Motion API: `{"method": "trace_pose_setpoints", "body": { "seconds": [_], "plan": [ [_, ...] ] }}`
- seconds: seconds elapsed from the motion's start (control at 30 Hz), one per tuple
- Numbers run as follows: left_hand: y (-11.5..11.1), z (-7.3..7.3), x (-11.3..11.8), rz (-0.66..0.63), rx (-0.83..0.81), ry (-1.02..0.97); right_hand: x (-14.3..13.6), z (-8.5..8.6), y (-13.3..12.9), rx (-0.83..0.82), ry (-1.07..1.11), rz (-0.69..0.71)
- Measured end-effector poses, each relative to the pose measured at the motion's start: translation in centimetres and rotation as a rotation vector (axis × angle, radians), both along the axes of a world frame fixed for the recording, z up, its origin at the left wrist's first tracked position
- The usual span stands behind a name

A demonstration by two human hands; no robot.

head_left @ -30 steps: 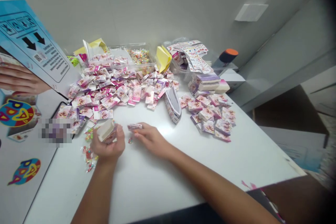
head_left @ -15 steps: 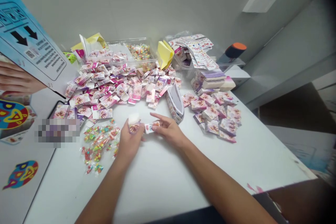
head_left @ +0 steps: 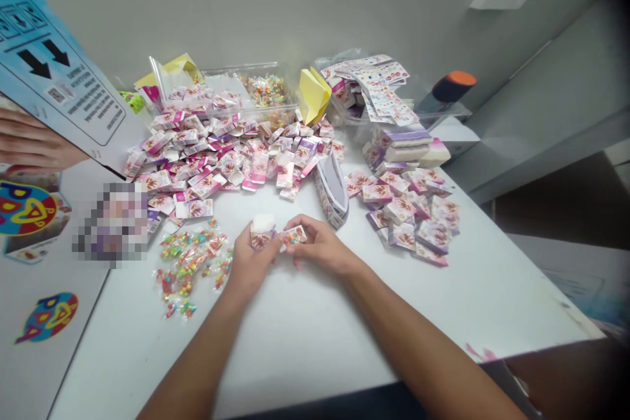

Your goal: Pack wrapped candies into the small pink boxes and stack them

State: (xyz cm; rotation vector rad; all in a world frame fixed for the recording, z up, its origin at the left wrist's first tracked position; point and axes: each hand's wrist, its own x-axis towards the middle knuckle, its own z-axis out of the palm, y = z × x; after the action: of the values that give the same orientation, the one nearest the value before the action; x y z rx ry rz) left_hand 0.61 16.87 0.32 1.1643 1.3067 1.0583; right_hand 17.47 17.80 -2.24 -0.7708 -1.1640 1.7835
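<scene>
My left hand [head_left: 251, 266] is closed around a small purple-and-white printed box [head_left: 260, 236], its pale flap sticking up at the top. Just beside it, my right hand [head_left: 317, 246] pinches a small white piece with multicoloured marks [head_left: 294, 236]. Whether that is folded printed paper, a packet of coloured bits or both, I cannot make out. The piece's left end meets my left thumb near the box. To the left of my hands lie clear sachets of coloured bits [head_left: 189, 262]. Behind stands a narrow boat-shaped holder [head_left: 331, 193].
Many small pink-and-white boxes [head_left: 221, 161] are heaped at the back left. More boxes [head_left: 408, 213] lie at the right. Clear tubs [head_left: 270, 69] stand along the wall, with printed sheets [head_left: 378, 85] over one. A dark orange-topped cylinder [head_left: 445, 88] is at the back right.
The small piece in my right hand has tilted and shows more coloured marks. My right fingers have curled in closer, and both hands sit slightly further right in the picture.
</scene>
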Motion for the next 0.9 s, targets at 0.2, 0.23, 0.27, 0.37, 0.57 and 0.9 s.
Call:
{"method": "trace_pose_setpoints", "body": {
  "seconds": [0.2,0.23,0.27,0.37,0.57,0.9],
  "plan": [
    [0.2,-0.4,-0.2,-0.019,0.026,0.030,-0.1,-0.2,-0.1,0.026,-0.106,-0.143],
    [0.2,-0.6,-0.1,-0.026,0.025,0.039,-0.1,-0.2,0.0,0.029,-0.117,-0.195],
    [0.1,-0.7,-0.1,-0.030,0.025,0.051,0.0,-0.1,0.1,0.031,-0.125,-0.254],
    [-0.2,-1.0,0.0,-0.104,0.034,0.097,0.4,0.2,0.2,0.048,-0.129,-0.408],
    [-0.7,-1.5,0.0,-0.399,-0.066,0.103,0.1,-0.1,-0.4,0.228,-0.300,-0.356],
    [0.0,-1.6,-0.7,-0.445,-0.114,-0.059,1.5,1.4,0.0,0.534,-0.549,-0.250]
  ]
}}
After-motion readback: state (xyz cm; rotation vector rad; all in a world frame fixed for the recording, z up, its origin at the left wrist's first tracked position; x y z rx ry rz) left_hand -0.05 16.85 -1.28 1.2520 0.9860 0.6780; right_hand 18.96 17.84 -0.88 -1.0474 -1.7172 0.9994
